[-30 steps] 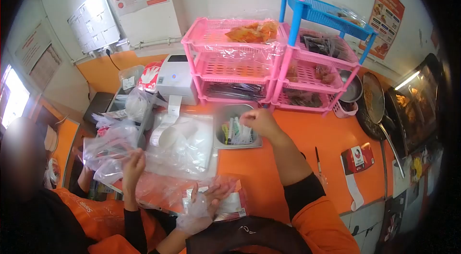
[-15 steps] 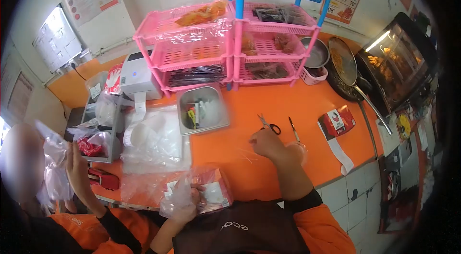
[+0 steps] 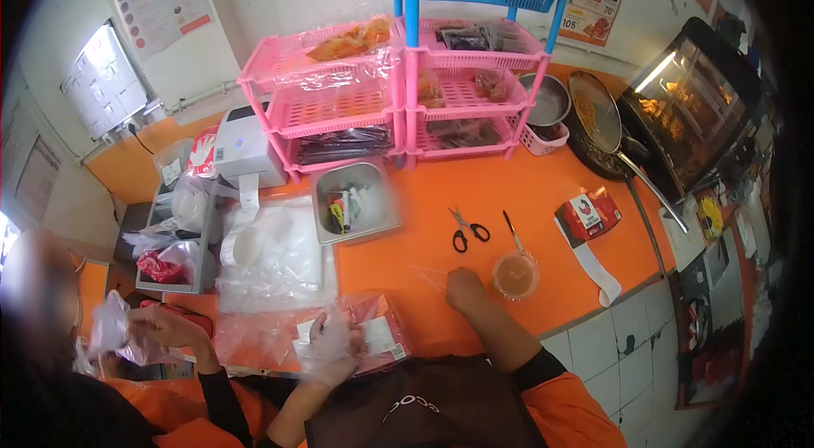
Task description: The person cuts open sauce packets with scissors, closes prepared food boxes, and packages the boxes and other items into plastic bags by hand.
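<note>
My left hand (image 3: 332, 348) lies on a red and white box (image 3: 386, 331) at the counter's front edge. Thin clear plastic covers this hand; its fingers are partly seen through it and look curled. Closed, my right hand (image 3: 466, 289) rests low over the orange counter, and what its fingers hold is hidden. A thin wisp of clear plastic (image 3: 431, 275) reaches to its left side. Beyond it lie scissors (image 3: 465, 229) with black handles, blades apart. Right of the hand stands a film-covered round tub (image 3: 515, 275) of brown contents, with a slim dark-handled tool (image 3: 514, 229) behind it.
A metal tray (image 3: 356, 204) with pens stands before pink racks (image 3: 335, 113). Left are clear plastic sheets (image 3: 280, 266), a label printer (image 3: 248, 147) and a grey organizer (image 3: 182, 253). A co-worker's hand (image 3: 174, 329) holds plastic. Right are a red box (image 3: 593, 215) and a pan (image 3: 593, 134).
My right hand has drawn back from the scissors, uncovering their handles and the tub. My left hand has shifted slightly over the box. The co-worker's hand has lowered.
</note>
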`<state>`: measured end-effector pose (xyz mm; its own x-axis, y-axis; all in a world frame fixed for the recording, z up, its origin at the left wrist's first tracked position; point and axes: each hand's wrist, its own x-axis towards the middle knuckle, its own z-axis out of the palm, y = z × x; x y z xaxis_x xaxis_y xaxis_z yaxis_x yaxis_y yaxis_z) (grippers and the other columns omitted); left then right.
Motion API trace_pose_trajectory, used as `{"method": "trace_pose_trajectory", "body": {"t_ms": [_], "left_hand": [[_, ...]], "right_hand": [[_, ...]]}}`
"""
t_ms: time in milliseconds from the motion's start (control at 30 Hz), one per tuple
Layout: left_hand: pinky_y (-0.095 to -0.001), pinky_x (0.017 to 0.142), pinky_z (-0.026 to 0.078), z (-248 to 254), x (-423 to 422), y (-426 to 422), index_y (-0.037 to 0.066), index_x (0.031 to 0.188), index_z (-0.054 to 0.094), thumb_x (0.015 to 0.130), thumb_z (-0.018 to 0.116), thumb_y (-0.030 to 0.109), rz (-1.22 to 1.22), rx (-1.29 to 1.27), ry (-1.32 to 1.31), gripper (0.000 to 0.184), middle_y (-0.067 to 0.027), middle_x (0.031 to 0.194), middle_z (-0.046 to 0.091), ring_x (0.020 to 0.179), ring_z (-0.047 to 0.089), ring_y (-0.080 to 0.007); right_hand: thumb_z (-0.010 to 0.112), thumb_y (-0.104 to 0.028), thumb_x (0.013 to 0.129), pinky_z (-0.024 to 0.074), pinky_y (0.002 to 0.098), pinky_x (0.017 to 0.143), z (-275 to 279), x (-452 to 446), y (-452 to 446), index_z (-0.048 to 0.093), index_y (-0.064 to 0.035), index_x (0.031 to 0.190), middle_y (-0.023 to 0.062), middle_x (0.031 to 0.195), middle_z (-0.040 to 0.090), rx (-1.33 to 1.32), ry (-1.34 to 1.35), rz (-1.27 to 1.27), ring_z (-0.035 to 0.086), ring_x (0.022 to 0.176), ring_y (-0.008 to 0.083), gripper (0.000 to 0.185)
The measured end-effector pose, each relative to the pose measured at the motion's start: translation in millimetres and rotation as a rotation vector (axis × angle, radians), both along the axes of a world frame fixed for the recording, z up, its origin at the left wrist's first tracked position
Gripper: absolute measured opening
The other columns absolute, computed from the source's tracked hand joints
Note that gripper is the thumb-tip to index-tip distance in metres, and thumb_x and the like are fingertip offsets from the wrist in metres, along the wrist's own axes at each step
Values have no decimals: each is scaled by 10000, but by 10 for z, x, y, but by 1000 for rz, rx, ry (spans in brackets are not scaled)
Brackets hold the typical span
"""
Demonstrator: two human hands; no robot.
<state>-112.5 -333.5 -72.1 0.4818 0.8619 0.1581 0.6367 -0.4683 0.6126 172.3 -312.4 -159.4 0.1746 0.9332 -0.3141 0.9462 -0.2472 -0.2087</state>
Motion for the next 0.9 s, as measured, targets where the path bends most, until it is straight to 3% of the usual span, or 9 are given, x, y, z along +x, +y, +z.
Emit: {"method": "trace_pose_trajectory", "body": {"t_ms": [100, 133, 233, 333, 400, 467, 567, 700, 900], "left_hand": [[-383, 883, 363, -72, 26, 10, 23, 914, 540, 796, 522, 184, -23, -63, -7, 200, -64, 866, 585, 760, 577, -179], [-419, 913, 332, -429, -56, 6, 21, 943, 543, 796, 522, 184, 21, -267, -264, 220, -65, 902, 581, 782, 577, -185], [-503, 976, 231, -283, 57, -90, 43, 1078, 535, 783, 535, 193, 163, -486, -612, 330, -78, 1061, 550, 943, 538, -227], [-563, 995, 181, 5, 233, -141, 85, 1193, 502, 766, 557, 183, 116, 10, -277, 442, -88, 1247, 460, 1132, 424, -285], [-638, 988, 132, 248, 348, -178, 154, 1212, 516, 725, 596, 174, 87, 301, -36, 493, -70, 1410, 295, 1278, 243, -337], [-665, 973, 124, 490, 424, -155, 128, 1160, 549, 705, 613, 194, 49, 399, 290, 465, -63, 1404, 300, 1280, 252, -326], [-588, 994, 207, 791, 463, -58, 62, 943, 633, 689, 622, 207, -66, 322, 579, 293, -99, 1173, 516, 1151, 424, -295], [-478, 928, 351, 965, 542, 28, 66, 813, 660, 717, 604, 213, -197, 96, 792, 185, -79, 851, 631, 907, 568, -270], [-421, 670, 483, 929, 700, 222, 77, 816, 661, 742, 596, 235, -313, -69, 912, 186, -102, 832, 654, 767, 636, -246]], "right_hand": [[537, -77, 720, 484, 405, 729, 358, -37, -10, 602, 5, 824, 181, 845, 584, -90, -23, -13, 592, 822, 335, 148], [541, -83, 718, 485, 404, 728, 589, -68, -61, 599, 6, 829, 179, 854, 584, -108, -31, -28, 592, 826, 334, 153], [527, -58, 719, 478, 400, 728, 1108, -124, -222, 585, 0, 825, 172, 870, 583, 130, 13, -95, 588, 845, 327, 134], [517, -36, 719, 470, 394, 726, 1331, -255, -301, 564, -10, 814, 140, 860, 582, 431, 156, 108, 573, 841, 307, 109], [546, -71, 710, 465, 381, 730, 1313, -415, -327, 569, -15, 843, 128, 869, 569, 600, 157, 545, 552, 824, 293, 146], [602, -151, 677, 457, 356, 752, 1073, -656, -389, 573, -12, 914, 132, 925, 550, 475, 898, 347, 528, 860, 280, 277], [598, -146, 732, 440, 339, 658, 961, -836, -257, 564, -53, 862, 134, 816, 541, 715, 306, 862, 536, 740, 248, 163], [666, -208, 702, 433, 358, 795, 524, -825, -269, 568, -51, 1010, 118, 1022, 528, 276, 947, 600, 507, 966, 245, 360], [631, -158, 754, 456, 345, 758, 498, -798, -310, 582, -47, 976, 105, 951, 562, 574, 657, 710, 553, 874, 257, 253]]}}
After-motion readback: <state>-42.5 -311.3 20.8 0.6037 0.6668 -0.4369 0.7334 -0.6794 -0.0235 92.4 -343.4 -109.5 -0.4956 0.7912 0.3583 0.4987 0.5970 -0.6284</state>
